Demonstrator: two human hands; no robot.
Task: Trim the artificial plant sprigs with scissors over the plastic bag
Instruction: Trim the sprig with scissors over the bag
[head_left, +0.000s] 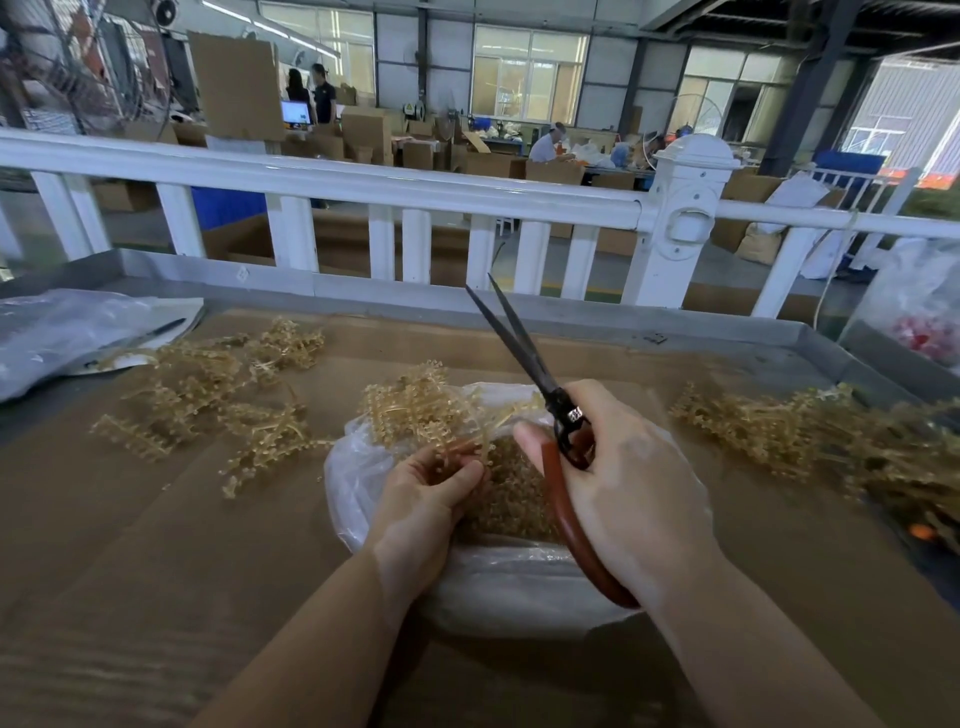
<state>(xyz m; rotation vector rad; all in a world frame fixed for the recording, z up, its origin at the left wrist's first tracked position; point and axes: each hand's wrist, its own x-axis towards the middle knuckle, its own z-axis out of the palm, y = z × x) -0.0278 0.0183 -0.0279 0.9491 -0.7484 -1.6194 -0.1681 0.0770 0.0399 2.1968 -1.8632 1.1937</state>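
My left hand (431, 493) pinches a tan sprig (415, 402) by its stem end, fingers curled round it, so the beaded fronds fan up and away from me over the open mouth of the plastic bag (358, 467) — held there, I judge, so that whatever gets snipped drops straight in with the cuttings (511, 493) already heaped inside. My right hand (618, 467) grips the scissors (524, 353) by their red-brown handles, fingers wrapped through and around the loops; the dark blades point up toward the far edge of the table and stand only slightly parted, clear of the sprig, so no cut is under way. The bag sits near the middle of the cardboard-covered table (156, 545), close to my edge, where both hands reach it without stretching. A loose scatter of sprigs (218, 395) lies toward the left side, and a denser pile (810, 436) lies toward the right edge — which is trimmed and which is waiting I cannot tell for certain. A second clear bag (67, 338) lies in the far left corner, and a white railing (363, 182) runs behind the far edge. Next I would bring the blades down to the stem.
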